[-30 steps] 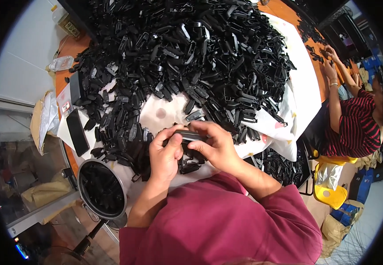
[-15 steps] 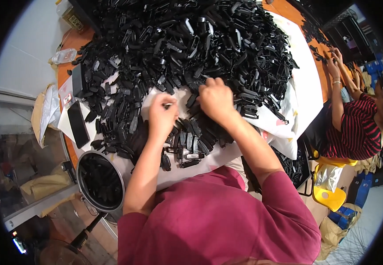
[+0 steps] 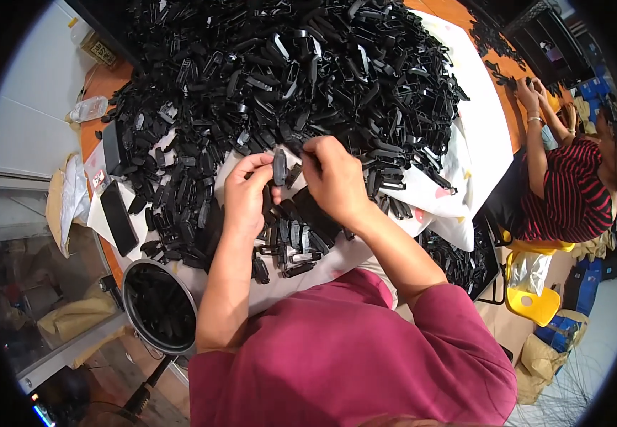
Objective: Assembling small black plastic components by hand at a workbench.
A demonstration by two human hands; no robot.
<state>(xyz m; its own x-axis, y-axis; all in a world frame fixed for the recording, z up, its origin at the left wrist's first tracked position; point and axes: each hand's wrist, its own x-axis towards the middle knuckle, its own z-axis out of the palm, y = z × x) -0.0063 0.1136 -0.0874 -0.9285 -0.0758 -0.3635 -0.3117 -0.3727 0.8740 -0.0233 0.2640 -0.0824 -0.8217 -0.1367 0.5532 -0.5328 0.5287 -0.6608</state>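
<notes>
Between thumb and fingers, my left hand (image 3: 246, 192) pinches a small elongated black plastic part (image 3: 280, 168), held upright. My right hand (image 3: 335, 176) is close beside it, to the right, with fingers curled and thumb tucked in; what it grips, if anything, is hidden. A huge heap of similar black plastic parts (image 3: 301, 78) rises just beyond both hands. Closer to me, below the hands, a small cluster of parts (image 3: 294, 238) lies on the white cloth (image 3: 280, 283); some of them look greyish and shiny.
At the left lie a black phone (image 3: 118, 219) and a clear plastic bottle (image 3: 89, 109). A round bin (image 3: 193, 313) of black parts stands at lower left, a crate of parts (image 3: 458, 263) at lower right. Another person (image 3: 564, 178) in a striped shirt works at the right.
My left hand has turned so the black part it holds now shows upright. The right hand has come back slightly from the heap's edge. The view has shifted a little.
</notes>
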